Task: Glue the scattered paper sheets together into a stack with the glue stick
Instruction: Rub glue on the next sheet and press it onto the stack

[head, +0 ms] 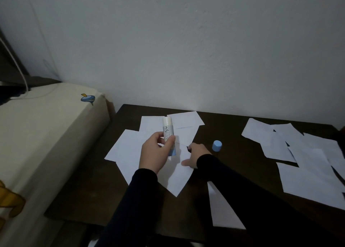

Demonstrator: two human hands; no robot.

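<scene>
1. The left hand [155, 151] grips the glue stick [168, 134], fingers and thumb curled round its lower half; the stick stands nearly upright above the papers, uncapped, its pale tip pointing up and away
2. The right hand [196, 156] lies on a paper sheet [179, 179] with fingers spread fairly straight, pressing it flat; it holds nothing
3. That sheet belongs to the left cluster of sheets [127, 145], which overlap one another in the middle of the dark table [89, 190]; the farthest sheet [184, 119] in this cluster reaches almost to the wall [186, 50]
4. The blue cap [217, 145] stands on bare table just right of the right hand, apart from the papers
5. A second group of scattered sheets [308, 164] overlaps toward the table's right side, running out of view at the right edge
6. One more sheet [222, 209] lies near the front edge, partly hidden by the right sleeve
7. Bare table shows between the two groups and along the left and front edges
8. A bed [46, 134] with a cream cover stands close beside the table's left edge
</scene>
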